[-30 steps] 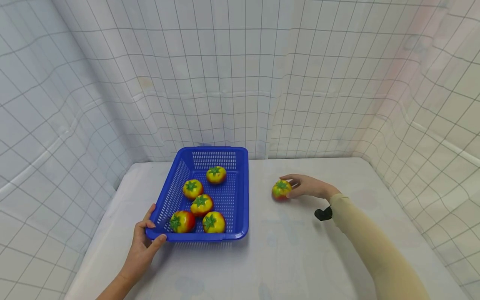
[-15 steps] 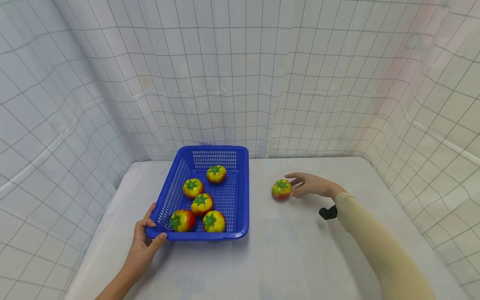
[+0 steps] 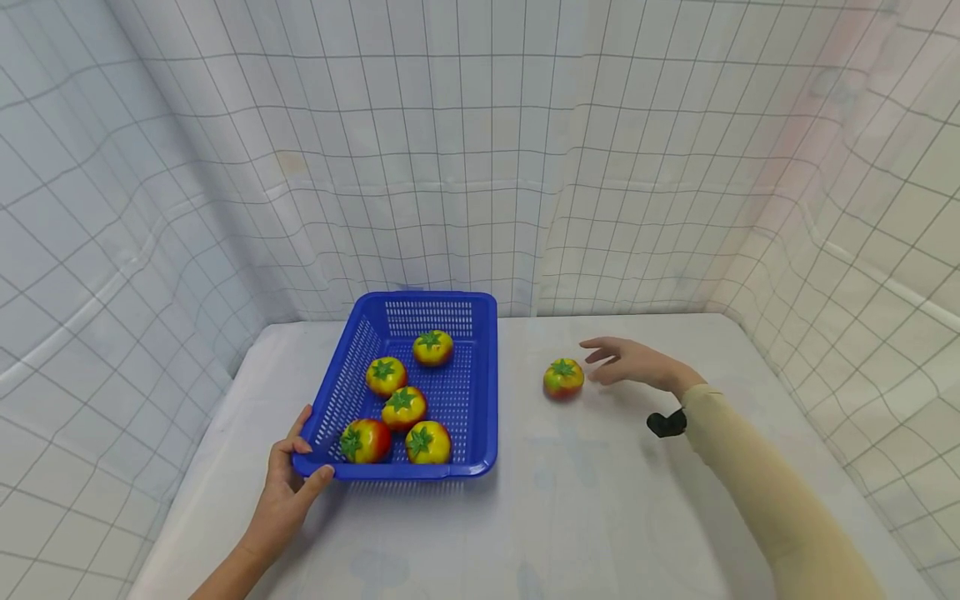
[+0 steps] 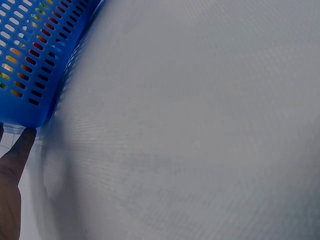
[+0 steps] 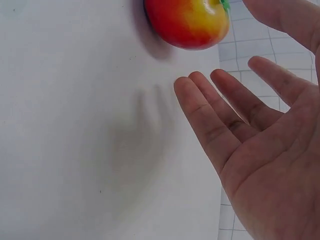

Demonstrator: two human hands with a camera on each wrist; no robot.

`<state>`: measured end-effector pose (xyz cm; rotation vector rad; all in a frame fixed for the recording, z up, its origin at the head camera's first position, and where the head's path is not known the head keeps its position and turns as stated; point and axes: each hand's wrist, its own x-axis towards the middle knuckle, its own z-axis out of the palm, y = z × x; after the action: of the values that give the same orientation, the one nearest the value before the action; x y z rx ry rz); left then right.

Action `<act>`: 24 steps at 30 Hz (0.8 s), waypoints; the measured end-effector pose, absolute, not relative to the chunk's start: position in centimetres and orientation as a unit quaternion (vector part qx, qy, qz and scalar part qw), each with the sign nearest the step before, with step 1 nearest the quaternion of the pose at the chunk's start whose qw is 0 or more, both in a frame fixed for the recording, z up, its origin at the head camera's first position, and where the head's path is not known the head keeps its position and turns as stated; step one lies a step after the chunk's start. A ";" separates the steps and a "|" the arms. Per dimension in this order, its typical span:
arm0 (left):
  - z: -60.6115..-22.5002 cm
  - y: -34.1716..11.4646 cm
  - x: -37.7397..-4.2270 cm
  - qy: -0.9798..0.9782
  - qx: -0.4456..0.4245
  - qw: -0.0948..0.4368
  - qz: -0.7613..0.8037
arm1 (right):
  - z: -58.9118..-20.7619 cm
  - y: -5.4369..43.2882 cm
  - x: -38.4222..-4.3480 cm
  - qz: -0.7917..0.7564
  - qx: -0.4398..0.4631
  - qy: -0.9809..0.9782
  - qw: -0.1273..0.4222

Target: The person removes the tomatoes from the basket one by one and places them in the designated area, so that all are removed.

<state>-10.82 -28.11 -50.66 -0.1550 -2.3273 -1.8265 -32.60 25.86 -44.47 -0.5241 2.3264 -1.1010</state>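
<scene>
While the left hand (image 3: 282, 492) pinches the blue basket (image 3: 491, 392), one fruit (image 3: 563, 381) lies just left of the spread right hand (image 3: 632, 363).

You work inside a booth-like enclosure (image 3: 112, 242): creased white sheeting (image 3: 480, 167), ruled with dark grid lines, hangs ahead and on both sides of a white table (image 3: 585, 517). The sheeting blocks your view beyond; home, lab or workshop cannot be told.
</scene>
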 end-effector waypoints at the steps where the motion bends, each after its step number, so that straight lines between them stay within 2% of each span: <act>1: -50.7 -28.1 -10.8 -0.783 -0.052 0.089 -0.613 | -44.4 25.9 -32.6 -0.408 -0.193 0.856 0.251; 24: -50.7 -28.0 -10.8 -0.777 -0.056 0.088 -0.620 | -42.4 24.7 -31.4 -0.456 -0.185 0.859 0.140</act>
<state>-10.78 -28.04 -50.71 -0.1663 -2.3142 -1.8466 -31.41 24.72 -42.40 -0.5337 2.4824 -1.3168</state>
